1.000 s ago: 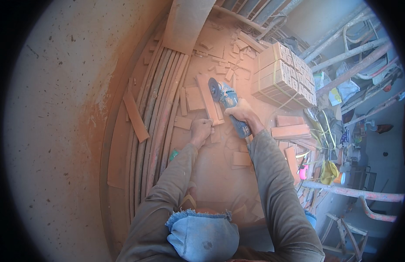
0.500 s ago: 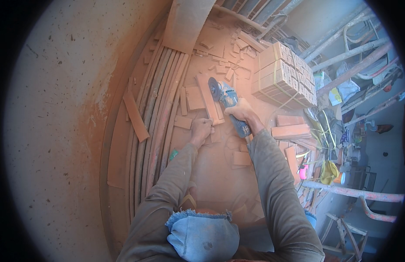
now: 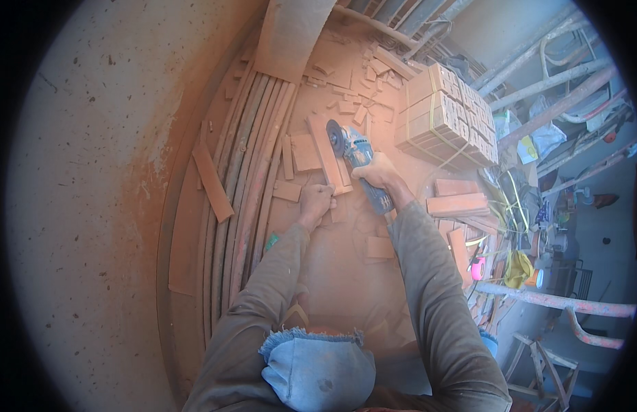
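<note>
Head view, strip: the long terracotta strip (image 3: 328,159) lies on the dusty floor (image 3: 339,275), running toward 11 o'clock from its near end; clock places below are taken from its middle.
Grinder: the blue angle grinder (image 3: 360,152) sits at 3 o'clock, its disc (image 3: 336,139) toward 1 o'clock, at the strip's edge; contact cannot be told.
Right hand: the right hand (image 3: 377,172), between 3 and 4 o'clock, is wrapped around the grinder's body, probably for control behind the disc.
Left hand: the left hand (image 3: 315,204), between 6 and 7 o'clock, has curled fingers touching the strip's near end, likely steadying it well clear of the disc; pinch or press cannot be told.
Arms: both sleeved forearms reach forward, left from 7 o'clock, right from 5; the hands stay apart, right farther forward.
Pipes: long pipes (image 3: 237,165) lie side by side at 9 o'clock, apart from the grinder.
Strapped stack: bound tiles (image 3: 416,130) stand between 2 and 3 o'clock, the straps presumably keeping them together.
Offcuts: broken pieces (image 3: 346,107) scatter toward 1 o'clock.
</note>
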{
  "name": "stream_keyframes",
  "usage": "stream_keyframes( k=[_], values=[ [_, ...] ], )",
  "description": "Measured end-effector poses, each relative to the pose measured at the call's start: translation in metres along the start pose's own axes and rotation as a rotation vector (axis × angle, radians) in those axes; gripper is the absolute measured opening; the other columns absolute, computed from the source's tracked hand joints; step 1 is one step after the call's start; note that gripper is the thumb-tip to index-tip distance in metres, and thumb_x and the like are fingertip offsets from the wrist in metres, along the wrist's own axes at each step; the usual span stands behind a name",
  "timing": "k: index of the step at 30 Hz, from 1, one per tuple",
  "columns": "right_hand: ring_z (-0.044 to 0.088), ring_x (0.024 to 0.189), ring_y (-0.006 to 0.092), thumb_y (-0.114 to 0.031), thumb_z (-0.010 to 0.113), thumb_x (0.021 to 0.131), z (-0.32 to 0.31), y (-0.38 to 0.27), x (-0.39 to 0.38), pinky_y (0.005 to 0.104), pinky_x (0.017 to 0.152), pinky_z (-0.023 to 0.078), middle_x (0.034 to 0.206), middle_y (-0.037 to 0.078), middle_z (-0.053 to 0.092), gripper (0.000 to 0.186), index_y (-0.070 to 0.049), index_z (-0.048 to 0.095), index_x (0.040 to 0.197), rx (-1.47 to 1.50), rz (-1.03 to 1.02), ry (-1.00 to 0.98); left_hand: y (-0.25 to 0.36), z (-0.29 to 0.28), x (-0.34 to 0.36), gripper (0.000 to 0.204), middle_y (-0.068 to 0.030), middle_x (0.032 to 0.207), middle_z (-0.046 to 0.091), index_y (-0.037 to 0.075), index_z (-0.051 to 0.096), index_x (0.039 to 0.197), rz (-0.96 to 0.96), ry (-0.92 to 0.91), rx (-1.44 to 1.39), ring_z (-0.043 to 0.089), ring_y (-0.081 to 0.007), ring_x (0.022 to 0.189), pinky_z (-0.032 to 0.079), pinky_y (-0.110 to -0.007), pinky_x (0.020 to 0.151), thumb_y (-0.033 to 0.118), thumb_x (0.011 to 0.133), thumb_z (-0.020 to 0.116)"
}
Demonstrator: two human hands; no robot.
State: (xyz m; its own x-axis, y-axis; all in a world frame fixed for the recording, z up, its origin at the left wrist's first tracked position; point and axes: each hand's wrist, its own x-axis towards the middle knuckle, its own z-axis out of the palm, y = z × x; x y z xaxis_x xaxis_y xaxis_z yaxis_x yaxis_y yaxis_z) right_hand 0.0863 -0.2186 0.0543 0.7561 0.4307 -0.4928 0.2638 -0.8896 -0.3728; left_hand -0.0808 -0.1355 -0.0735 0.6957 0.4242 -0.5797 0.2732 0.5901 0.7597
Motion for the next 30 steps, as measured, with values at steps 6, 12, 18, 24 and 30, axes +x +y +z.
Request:
stream_keyframes(
  k=[6,12,18,24,30],
  values=[
    [0.073,0.082,0.0306,-0.030,0.082,0.064,0.005,0.007,0.007,0.0405,0.075,0.058,0.090,0.021,0.073,0.054,0.011,0.072,0.098,-0.001,-0.028,0.039,0.003,0.000,-0.002,0.028,-0.0088,0.076,0.070,-0.005,0.072,0.087,0.000,-0.001,0.022,0.067,-0.0140,0.062,0.054,-0.028,0.057,0.022,0.097,0.070],
    [0.073,0.083,0.0310,-0.031,0.082,0.063,0.003,0.001,0.004,0.0404,0.075,0.058,0.090,0.022,0.073,0.054,0.010,0.072,0.097,-0.009,-0.017,0.025,0.002,-0.003,-0.001,0.027,-0.0075,0.078,0.067,-0.001,0.070,0.087,-0.008,-0.034,0.069,0.064,-0.0149,0.068,0.054,-0.029,0.063,0.023,0.100,0.068],
    [0.073,0.083,0.0310,-0.031,0.082,0.062,0.002,-0.002,0.003,0.0405,0.075,0.058,0.090,0.022,0.073,0.054,0.009,0.072,0.096,-0.005,-0.014,0.027,0.001,-0.003,0.000,0.028,-0.0076,0.078,0.068,-0.004,0.071,0.087,-0.003,-0.018,0.041,0.064,-0.0143,0.066,0.054,-0.029,0.061,0.022,0.099,0.068],
    [0.073,0.086,0.0298,-0.030,0.083,0.062,0.004,-0.001,0.006,0.0404,0.077,0.057,0.092,0.020,0.074,0.053,0.007,0.073,0.099,-0.002,-0.012,0.032,0.000,-0.003,-0.001,0.031,-0.0070,0.075,0.068,-0.004,0.070,0.082,0.026,-0.005,0.048,0.065,-0.0131,0.062,0.054,-0.028,0.058,0.024,0.096,0.069],
    [0.072,0.091,0.0280,-0.026,0.082,0.065,0.006,0.007,-0.003,0.0397,0.081,0.056,0.098,0.019,0.073,0.056,0.007,0.069,0.108,0.064,-0.014,0.024,-0.001,-0.008,-0.001,0.031,-0.0039,0.072,0.066,-0.002,0.069,0.077,0.039,-0.014,0.078,0.064,-0.0119,0.062,0.052,-0.028,0.056,0.024,0.096,0.069]
  ],
)
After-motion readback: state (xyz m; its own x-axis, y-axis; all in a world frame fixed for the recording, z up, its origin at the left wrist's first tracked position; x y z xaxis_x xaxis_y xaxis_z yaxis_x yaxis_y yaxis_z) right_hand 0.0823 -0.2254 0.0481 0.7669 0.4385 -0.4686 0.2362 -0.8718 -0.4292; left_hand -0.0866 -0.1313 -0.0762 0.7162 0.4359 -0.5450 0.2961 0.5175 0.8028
